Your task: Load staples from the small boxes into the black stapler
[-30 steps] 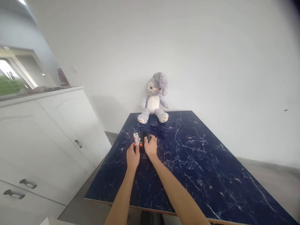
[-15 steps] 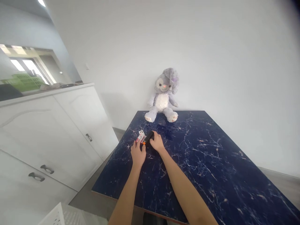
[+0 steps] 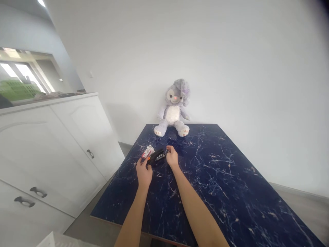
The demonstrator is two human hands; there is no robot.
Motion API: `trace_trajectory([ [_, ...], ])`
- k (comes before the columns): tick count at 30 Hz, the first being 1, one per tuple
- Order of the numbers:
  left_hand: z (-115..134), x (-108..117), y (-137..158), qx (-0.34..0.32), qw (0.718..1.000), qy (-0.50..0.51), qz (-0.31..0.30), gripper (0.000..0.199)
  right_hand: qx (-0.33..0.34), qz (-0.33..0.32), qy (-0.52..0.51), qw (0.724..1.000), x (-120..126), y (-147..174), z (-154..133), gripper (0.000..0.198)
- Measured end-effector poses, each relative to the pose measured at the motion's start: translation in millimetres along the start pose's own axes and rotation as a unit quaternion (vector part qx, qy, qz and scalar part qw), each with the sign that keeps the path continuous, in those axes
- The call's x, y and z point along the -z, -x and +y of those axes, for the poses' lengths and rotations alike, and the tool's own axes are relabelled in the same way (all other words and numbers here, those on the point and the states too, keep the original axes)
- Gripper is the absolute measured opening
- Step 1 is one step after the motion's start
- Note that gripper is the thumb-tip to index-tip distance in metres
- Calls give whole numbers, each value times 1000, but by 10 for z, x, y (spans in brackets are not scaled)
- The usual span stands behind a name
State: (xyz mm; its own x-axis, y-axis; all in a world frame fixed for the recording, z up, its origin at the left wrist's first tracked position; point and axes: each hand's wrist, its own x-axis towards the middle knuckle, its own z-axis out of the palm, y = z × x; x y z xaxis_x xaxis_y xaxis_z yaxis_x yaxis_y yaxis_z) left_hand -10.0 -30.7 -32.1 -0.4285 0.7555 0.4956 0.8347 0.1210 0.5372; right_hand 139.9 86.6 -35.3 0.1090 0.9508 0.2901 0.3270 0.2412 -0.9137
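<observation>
Head view is showing two bare hands working around a black stapler (image 3: 155, 156) on a blue marbled table (image 3: 218, 185). Stapler is lying between the hands, slanting, orange piece (image 3: 148, 158) at its near-left end, silver strip (image 3: 160, 157) showing at the far-right end; looks parted there. Step in hand, as judged: handling the stapler, left hand (image 3: 144, 174) apparently steadying the rear, right hand (image 3: 172, 157) standing just off the front. Any further handling is probably calling for a firm hold on the rear and care around the exposed strip.

Fingers: left ones are spreading moderately, index and thumb lying at the orange end, seemingly touching it; cannot tell if they are really gripping. Right ones are curling, half closed, nearest the silver end; a narrow gap is showing to the stapler. No object is showing in them, but the palm side is partly hidden, so can't tell.

Small red-and-white box (image 3: 147, 152) is sitting just beside the stapler, beyond the left fingertips. Plush toy (image 3: 172, 115) is sitting at the table's far edge.
</observation>
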Motion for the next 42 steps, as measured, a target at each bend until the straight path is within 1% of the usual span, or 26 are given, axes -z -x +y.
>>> trace_trajectory([
  [4,123,79,61,-19,993,-110,-26,50,-17,58,-34,998,131,-72,32,43],
  [6,149,109,80,-30,987,-156,-31,53,-30,87,-57,994,205,-98,29,54],
  [8,157,128,90,-37,983,-179,-33,52,-45,103,-66,991,267,-119,29,66],
  [10,159,139,92,-40,983,-179,-27,53,-56,95,-65,992,302,-132,32,71],
  [13,164,144,89,-66,985,-159,-13,57,-55,49,-70,995,302,-129,30,72],
  [16,165,135,85,-90,984,-155,-23,55,-42,13,-69,997,272,-106,13,70],
  [20,163,120,82,-80,986,-145,-31,50,-16,-6,-42,999,258,-87,-9,68],
  [23,154,119,73,-79,990,-119,-16,50,17,0,19,1000,272,-95,-8,62],
  [26,116,113,29,-35,996,-80,29,53,95,-17,100,990,277,-93,-3,47],
  [28,72,98,-28,20,998,-55,34,57,143,-47,158,976,268,-65,-10,36],
  [30,26,77,-107,73,997,-34,6,60,160,-56,211,963,256,-14,-28,29],
  [32,-9,54,-197,124,992,-2,-20,60,161,-40,250,954,249,51,-54,27],
  [34,-30,32,-285,162,986,44,-15,57,169,-22,276,946,251,110,-77,27],
  [37,-47,-1,-376,178,980,84,11,49,184,-7,296,937,255,167,-94,26],
  [40,-78,-23,-402,160,982,99,23,36,187,8,295,937,255,182,-91,26],
  [42,-108,-29,-400,149,981,115,42,31,188,5,285,940,253,180,-86,26],
])
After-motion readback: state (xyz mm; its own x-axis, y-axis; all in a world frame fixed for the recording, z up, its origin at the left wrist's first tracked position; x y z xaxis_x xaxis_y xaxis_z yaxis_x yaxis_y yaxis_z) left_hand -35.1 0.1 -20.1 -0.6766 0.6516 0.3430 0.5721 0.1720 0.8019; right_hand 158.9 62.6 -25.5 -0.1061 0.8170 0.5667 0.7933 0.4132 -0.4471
